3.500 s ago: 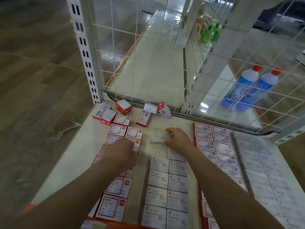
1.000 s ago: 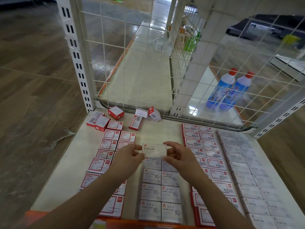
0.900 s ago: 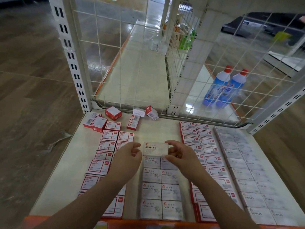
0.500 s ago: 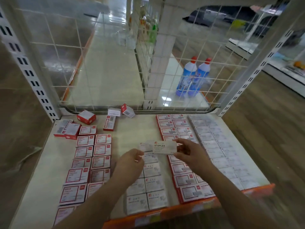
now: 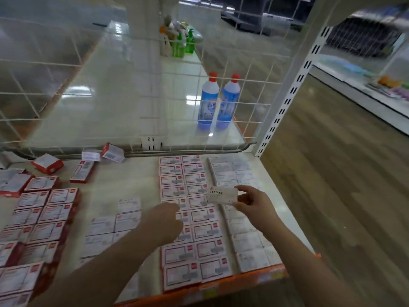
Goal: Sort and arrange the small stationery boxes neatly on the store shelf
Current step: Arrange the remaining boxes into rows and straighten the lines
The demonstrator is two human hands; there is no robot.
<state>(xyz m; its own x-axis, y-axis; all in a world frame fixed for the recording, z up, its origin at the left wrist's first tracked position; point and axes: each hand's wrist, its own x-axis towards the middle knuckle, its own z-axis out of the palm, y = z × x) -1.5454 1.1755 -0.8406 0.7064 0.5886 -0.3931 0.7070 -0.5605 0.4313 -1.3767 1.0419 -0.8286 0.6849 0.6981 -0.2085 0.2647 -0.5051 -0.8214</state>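
Soft, even overhead light, rather dim, casts only faint shadows. Bright glare patches sit on the glossy far shelf (image 5: pixel 124 89). Motion blur smears the whole frame, worst at the left boxes (image 5: pixel 33 218) and top right corner. Wide-angle distortion bends the upright (image 5: pixel 287 94) and wire grid (image 5: pixel 221 69).

The staples box (image 5: pixel 222 195) is pale grey-white with dark lettering and a small red mark. Red-edged boxes (image 5: pixel 192 227) have white labels. The shelf (image 5: pixel 124 180) is cream with an orange front edge. Two bottles (image 5: pixel 218 103) are blue with red caps.
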